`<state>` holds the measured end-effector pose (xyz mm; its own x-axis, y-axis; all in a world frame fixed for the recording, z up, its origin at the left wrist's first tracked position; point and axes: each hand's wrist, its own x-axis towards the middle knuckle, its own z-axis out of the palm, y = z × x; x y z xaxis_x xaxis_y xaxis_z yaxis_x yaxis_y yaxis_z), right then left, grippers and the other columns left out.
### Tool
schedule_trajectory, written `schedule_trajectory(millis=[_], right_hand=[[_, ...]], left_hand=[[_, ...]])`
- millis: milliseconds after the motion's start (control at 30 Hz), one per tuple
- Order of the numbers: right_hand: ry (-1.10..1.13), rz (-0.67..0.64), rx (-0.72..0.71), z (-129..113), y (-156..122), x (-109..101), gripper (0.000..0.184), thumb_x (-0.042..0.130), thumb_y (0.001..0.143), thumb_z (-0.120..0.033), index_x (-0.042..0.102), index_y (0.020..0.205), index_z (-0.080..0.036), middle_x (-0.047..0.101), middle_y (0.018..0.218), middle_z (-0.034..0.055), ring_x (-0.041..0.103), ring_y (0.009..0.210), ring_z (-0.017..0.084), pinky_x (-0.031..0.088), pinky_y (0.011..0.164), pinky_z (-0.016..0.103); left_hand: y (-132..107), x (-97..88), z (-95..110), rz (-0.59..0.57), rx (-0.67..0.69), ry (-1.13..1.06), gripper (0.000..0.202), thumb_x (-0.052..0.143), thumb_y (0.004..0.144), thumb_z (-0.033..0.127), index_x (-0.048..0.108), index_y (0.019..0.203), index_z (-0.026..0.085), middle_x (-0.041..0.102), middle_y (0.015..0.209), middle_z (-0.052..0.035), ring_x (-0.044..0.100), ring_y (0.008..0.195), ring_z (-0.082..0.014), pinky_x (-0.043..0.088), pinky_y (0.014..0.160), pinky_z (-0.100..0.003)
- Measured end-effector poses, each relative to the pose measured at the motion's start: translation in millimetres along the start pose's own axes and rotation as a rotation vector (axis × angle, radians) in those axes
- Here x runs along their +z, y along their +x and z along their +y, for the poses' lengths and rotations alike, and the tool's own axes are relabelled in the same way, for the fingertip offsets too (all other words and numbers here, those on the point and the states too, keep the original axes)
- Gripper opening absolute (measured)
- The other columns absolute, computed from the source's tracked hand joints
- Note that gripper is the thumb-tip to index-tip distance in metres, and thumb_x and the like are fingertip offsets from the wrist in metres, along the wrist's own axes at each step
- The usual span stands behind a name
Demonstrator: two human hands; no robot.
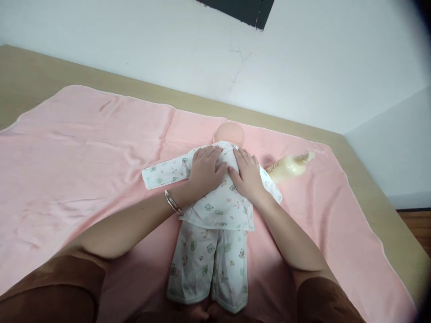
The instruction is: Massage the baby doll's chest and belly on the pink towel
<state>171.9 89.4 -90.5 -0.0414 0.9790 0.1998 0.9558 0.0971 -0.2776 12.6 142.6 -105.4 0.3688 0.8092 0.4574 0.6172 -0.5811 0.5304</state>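
Note:
A baby doll [229, 133] lies on the pink blanket, its bald head away from me and its feet at the lower edge of the view. It wears a white patterned pajama top [218, 208] and matching trousers [205, 264]. My left hand [207, 168] rests flat on the left side of the doll's upper body, fingers stretched out. On the right side lies my right hand [247, 172], also flat with fingers apart. The thumbs nearly meet at the middle. One sleeve [168, 171] stretches out to the left; the other is partly behind my right hand.
The pink blanket [101, 134] covers most of a wooden table [387, 224]. A baby bottle [291, 165] with pale contents lies on its side right of the doll. White walls [134, 45] stand behind and to the right, with a dark panel [242, 11] above.

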Motion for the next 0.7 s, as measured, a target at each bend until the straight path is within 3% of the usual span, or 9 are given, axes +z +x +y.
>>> schedule_trajectory(millis=[233,367,567,700], right_hand=[[-0.107,0.020,0.013,-14.2,-10.2,-5.0,0.058,0.032,0.102,-0.038,0.037,0.152,-0.008,0.040,0.157,0.0186,0.033,0.147,0.036,0.020,0.120,0.062],[-0.247,0.088,0.026,-32.4,-26.0,-5.7,0.054,0.031,0.103,-0.033,0.047,0.145,-0.002,0.051,0.148,0.0236,0.044,0.141,0.036,0.019,0.121,0.059],[-0.189,-0.004,0.113,-26.7,-18.7,-5.5,0.063,0.031,0.103,-0.041,0.034,0.153,-0.002,0.036,0.158,0.0244,0.030,0.149,0.038,0.026,0.119,0.057],[-0.128,-0.050,0.084,-13.6,-6.7,-5.1,0.065,0.031,0.102,-0.043,0.029,0.155,-0.005,0.029,0.162,0.0228,0.023,0.152,0.037,0.023,0.120,0.059]], left_hand=[[-4.8,0.5,-1.0,0.115,0.158,0.006,0.031,0.049,0.091,0.026,0.068,0.114,0.016,0.070,0.120,-0.0107,0.061,0.118,-0.0265,0.045,0.108,-0.045],[-8.4,-1.7,1.8,0.174,0.150,0.012,0.025,0.053,0.088,0.025,0.072,0.103,0.017,0.073,0.108,-0.0094,0.063,0.108,-0.0263,0.048,0.100,-0.044],[-2.5,-1.0,0.7,0.013,0.025,-0.007,0.042,0.049,0.090,0.024,0.059,0.129,0.013,0.062,0.135,-0.0118,0.053,0.128,-0.0287,0.037,0.115,-0.050],[-0.9,-0.8,0.7,-0.004,0.082,0.023,0.043,0.045,0.094,0.025,0.058,0.132,0.011,0.060,0.139,-0.0142,0.052,0.133,-0.0288,0.034,0.119,-0.052]])
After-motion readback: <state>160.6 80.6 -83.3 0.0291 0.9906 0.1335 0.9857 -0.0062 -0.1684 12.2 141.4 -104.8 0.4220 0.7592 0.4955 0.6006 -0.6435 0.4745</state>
